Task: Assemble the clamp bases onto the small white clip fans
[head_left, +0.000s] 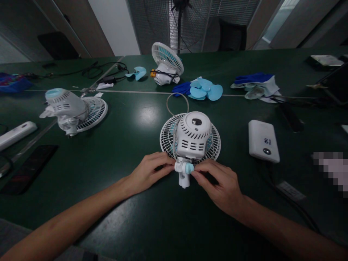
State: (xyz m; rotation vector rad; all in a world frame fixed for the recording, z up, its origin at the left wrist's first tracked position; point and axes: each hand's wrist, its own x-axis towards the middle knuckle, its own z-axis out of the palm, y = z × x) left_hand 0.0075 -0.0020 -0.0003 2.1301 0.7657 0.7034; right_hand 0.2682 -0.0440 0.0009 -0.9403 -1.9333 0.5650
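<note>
A small white fan (193, 139) lies face down on its round grille in front of me, its motor housing upward. From its near side sticks out a white clamp joint (183, 178) with a light blue knob (189, 167) on the right. My right hand (221, 183) pinches that knob between thumb and fingertips. On the other side, my left hand (152, 170) has its fingers closed against the joint's left side; its fingertips are partly hidden behind it. A pale cable (177, 105) loops up behind the fan.
A second white fan (70, 108) lies to the left, and a third fan (165, 65) sits at the back. Light blue blades (206, 89), gloves (257, 83), a white power bank (263, 140) and a dark phone (28, 168) lie around on the green table (130, 134).
</note>
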